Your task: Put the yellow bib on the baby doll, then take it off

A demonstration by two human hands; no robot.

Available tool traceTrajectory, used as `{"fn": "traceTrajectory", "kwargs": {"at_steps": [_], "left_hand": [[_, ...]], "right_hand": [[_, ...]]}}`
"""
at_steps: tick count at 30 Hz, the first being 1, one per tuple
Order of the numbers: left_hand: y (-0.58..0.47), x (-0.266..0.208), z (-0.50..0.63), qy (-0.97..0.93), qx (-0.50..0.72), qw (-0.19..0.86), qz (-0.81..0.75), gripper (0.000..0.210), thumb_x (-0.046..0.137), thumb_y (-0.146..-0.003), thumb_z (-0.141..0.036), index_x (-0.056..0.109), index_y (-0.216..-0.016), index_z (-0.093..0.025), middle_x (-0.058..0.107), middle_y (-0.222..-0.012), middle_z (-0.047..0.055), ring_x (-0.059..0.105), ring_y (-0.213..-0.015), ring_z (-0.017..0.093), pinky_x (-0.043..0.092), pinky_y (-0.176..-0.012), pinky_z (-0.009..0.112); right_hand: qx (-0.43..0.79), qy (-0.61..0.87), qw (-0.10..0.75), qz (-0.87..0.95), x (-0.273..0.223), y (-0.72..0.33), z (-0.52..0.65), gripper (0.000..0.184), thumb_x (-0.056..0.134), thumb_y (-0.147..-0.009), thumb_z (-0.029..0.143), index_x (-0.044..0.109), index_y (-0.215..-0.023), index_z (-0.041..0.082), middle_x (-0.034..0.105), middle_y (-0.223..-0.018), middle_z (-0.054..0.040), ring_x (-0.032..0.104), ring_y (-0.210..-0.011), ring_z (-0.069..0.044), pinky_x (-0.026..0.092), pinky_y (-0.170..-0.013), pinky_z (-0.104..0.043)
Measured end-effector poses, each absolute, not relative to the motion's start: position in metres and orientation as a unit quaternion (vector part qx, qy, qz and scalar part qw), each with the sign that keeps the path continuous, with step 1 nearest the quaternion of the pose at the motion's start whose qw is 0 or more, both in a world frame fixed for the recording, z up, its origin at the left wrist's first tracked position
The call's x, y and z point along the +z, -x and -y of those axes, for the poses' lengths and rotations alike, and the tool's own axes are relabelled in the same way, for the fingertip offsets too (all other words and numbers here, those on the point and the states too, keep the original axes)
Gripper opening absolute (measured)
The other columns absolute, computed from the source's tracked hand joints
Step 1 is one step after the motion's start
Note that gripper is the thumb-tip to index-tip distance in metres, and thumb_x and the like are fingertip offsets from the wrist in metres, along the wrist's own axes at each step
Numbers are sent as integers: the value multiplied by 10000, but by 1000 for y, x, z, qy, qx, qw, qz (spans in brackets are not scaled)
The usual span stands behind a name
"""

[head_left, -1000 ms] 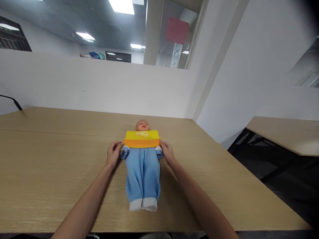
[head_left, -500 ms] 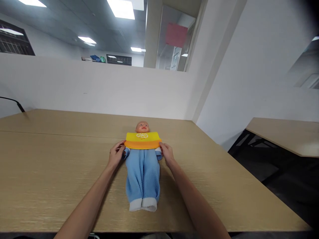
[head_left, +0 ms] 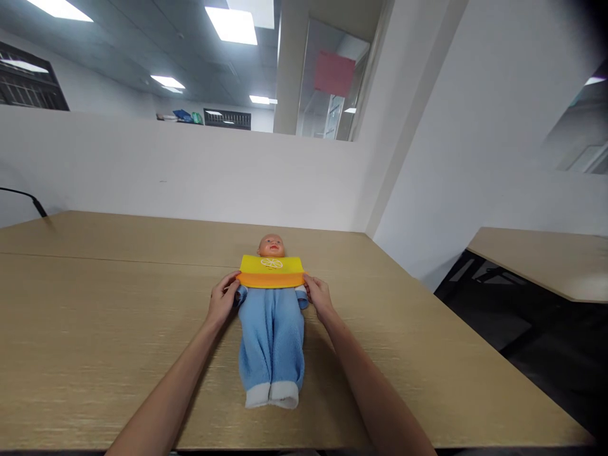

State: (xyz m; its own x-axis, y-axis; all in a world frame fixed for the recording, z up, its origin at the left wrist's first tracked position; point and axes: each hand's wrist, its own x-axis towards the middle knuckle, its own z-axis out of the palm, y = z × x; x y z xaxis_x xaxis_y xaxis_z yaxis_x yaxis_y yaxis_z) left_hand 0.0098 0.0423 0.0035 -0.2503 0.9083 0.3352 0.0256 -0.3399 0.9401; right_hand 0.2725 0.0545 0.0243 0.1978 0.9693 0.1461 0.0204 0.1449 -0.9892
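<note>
On the baby doll [head_left: 270, 323] we see a bright yellow bib [head_left: 259, 266] printed with a white citrus slice [head_left: 272, 263] and small dark marks [head_left: 270, 269] under it; its lower band [head_left: 270, 280] is orange. The doll's trouser legs [head_left: 254, 335] are light blue, ending in white cuffs [head_left: 258, 394], and its sleeves [head_left: 302, 299] show white and blue. Beneath the doll, we find the tabletop [head_left: 142, 297] tan with fine, pale wood-grain streaks. Beyond the doll's head [head_left: 271, 245] the wall [head_left: 213, 171] is plain white, with a pink sheet [head_left: 334, 73] higher up, and well left of the doll runs a black cable [head_left: 38, 207].
</note>
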Motion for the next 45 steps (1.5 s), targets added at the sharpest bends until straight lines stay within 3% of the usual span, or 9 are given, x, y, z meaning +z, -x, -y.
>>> {"fn": "traceTrajectory", "kwargs": {"at_steps": [5, 17, 21, 25, 28, 32, 37, 45], "left_hand": [[-10, 3, -41, -511, 639, 327, -474, 422, 611, -753, -472, 676, -1066, -196, 681, -1099, 100, 622, -996, 225, 499, -787, 317], [-11, -3, -41, -522, 629, 301, -491, 476, 588, -779, -524, 639, -1121, -196, 690, -993, 82, 631, -904, 197, 478, -804, 304], [-9, -1, -38, -485, 647, 315, -497, 381, 565, -774, -451, 645, -1048, -198, 685, -983, 69, 628, -851, 185, 485, -741, 290], [-3, -7, -39, -465, 658, 321, -498, 277, 523, -713, -295, 655, -926, -176, 658, -859, 52, 608, -797, 176, 478, -732, 289], [1, -15, -37, -500, 632, 292, -515, 319, 563, -645, -246, 644, -941, -157, 635, -836, 46, 576, -760, 168, 469, -723, 287], [2, -23, -34, -557, 567, 228, -562, 359, 562, -666, -254, 622, -1007, -160, 622, -870, 41, 552, -753, 162, 463, -729, 287], [4, -24, -31, -585, 474, 137, -644, 324, 532, -781, -369, 593, -1032, -174, 597, -822, 36, 561, -741, 181, 448, -699, 290], [1, -14, -20, -607, 367, 129, -693, 299, 533, -820, -288, 554, -1106, -203, 686, -866, 57, 635, -810, 205, 414, -670, 265]], "right_hand": [[374, 508, 586, 509, 23, -273, -53, 427, 603, -706, 567, 432, -558, 204, 379, -466, 61, 330, -454, -82, 261, -433, -215], [329, 496, 583, 553, 18, -274, -48, 505, 562, -735, 653, 419, -552, 205, 388, -499, 47, 351, -496, -92, 282, -474, -224], [312, 491, 593, 557, 7, -280, -48, 371, 487, -791, 532, 465, -618, 204, 415, -535, 42, 385, -528, -110, 316, -511, -230], [320, 483, 588, 565, -3, -289, -46, 177, 519, -684, 368, 501, -736, 200, 492, -637, 31, 449, -592, -121, 370, -559, -233], [335, 469, 553, 601, -6, -290, -41, 295, 556, -608, 267, 525, -890, 184, 534, -726, 21, 490, -641, -123, 403, -589, -231], [249, 539, 465, 657, -6, -287, -32, 517, 583, -662, 240, 475, -1158, 149, 561, -836, -3, 519, -662, -129, 414, -614, -240], [139, 641, 352, 668, -1, -282, -23, 422, 539, -808, 264, 478, -1207, 139, 613, -804, -18, 577, -711, -173, 375, -634, -249], [88, 700, 273, 654, 3, -274, -16, 377, 489, -893, 308, 467, -1241, 166, 656, -843, -43, 623, -785, -196, 300, -586, -243]]}}
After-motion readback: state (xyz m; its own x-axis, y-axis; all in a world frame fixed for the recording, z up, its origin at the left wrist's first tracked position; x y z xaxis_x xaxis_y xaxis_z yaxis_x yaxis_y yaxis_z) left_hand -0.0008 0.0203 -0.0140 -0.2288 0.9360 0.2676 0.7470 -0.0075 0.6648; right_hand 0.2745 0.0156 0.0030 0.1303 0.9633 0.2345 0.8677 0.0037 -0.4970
